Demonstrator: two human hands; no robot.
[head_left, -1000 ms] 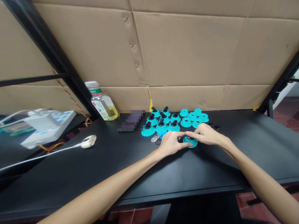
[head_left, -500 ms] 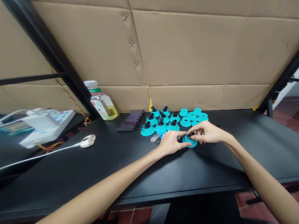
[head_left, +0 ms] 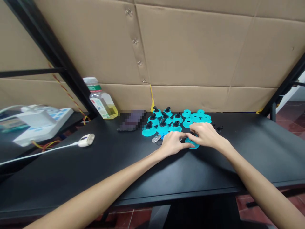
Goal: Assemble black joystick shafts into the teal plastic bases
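Observation:
Thumb and fingers of my left hand point(head_left: 172, 142) close around a turquoise cone-shaped piece point(head_left: 194, 146) standing on the black table. From the right, my right hand point(head_left: 205, 135) reaches over the same piece, fingers bent together at its top. The small black part at that spot is now mostly covered by the right fingers. Behind my left hand stand several turquoise cones with black knob-like tops point(head_left: 163, 128). Plain turquoise cones point(head_left: 188, 123) with open holes sit behind my right hand. A round metal disc with holes point(head_left: 155, 139) and a thin black ring point(head_left: 159, 143) lie beside my left hand.
Small black parts point(head_left: 219, 128) lie right of my right hand. Further left are a dark phone-like slab point(head_left: 132, 121), a drink bottle point(head_left: 102, 103), a white cable plug point(head_left: 86, 140) and a power strip point(head_left: 45, 125). A cardboard wall point(head_left: 195, 47) closes off the back.
My right hand has turned over the cone's top, with its fingers now hiding the black part. The left hand keeps its hold. The camera view has shifted slightly.

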